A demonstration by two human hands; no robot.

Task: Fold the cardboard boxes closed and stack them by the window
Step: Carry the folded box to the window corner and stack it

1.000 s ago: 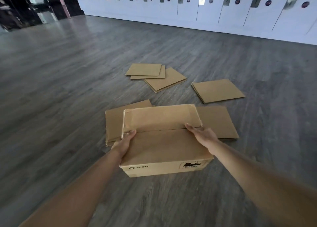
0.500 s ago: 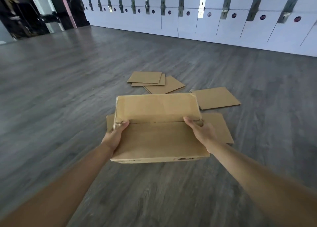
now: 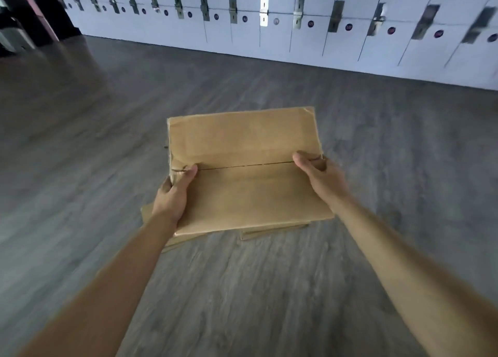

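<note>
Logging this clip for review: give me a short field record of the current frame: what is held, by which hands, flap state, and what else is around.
held item: cardboard box, lifted off the floor
left hand: grips the box's left edge, thumb on top near the seam
right hand: grips the right edge, thumb on top by the seam
flaps: both top flaps folded shut, meeting at a thin seam
underneath: flat cardboard pieces partly visible on the floor
background: white lockers

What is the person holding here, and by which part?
A closed cardboard box, gripped by both hands at its two ends: the left hand on the left edge, the right hand on the right edge, thumbs on top near the flap seam.
</note>
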